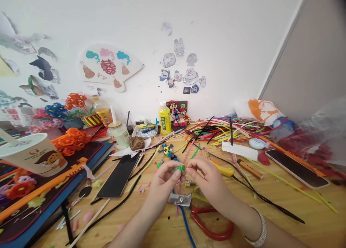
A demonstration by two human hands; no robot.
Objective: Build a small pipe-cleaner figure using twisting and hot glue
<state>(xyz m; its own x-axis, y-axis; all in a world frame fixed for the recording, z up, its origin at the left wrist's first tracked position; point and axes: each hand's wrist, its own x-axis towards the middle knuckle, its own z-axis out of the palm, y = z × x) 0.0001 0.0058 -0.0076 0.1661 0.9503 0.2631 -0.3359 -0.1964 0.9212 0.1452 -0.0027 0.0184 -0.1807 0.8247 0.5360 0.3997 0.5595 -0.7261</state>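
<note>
While it stretches under both arms, the light-brown wooden worktop (167, 233) carries a wide heap of thin, many-coloured fuzzy stems (229, 129) along its far edge, right of the middle. Over the middle of the worktop are the two bare hands. With thumb and fingers the left hand (166, 176) is clamped on a small piece; the right hand (205, 177) has thumb and forefinger near together beside this piece (whether they grip something, I cannot tell). A flat black slab like a phone (119, 176) lies toward the left edge, and scissors with red loop handles (194, 212) lie below the right hand, toward the near edge. Near the far edge stands a yellow plastic bottle (165, 120). Just beyond the left hand is a multicoloured fuzzy figure (169, 151), partly hidden by the fingers. Smallest is the held piece, a bright-green fuzzy coil (181, 167), above the worktop's middle.
</note>
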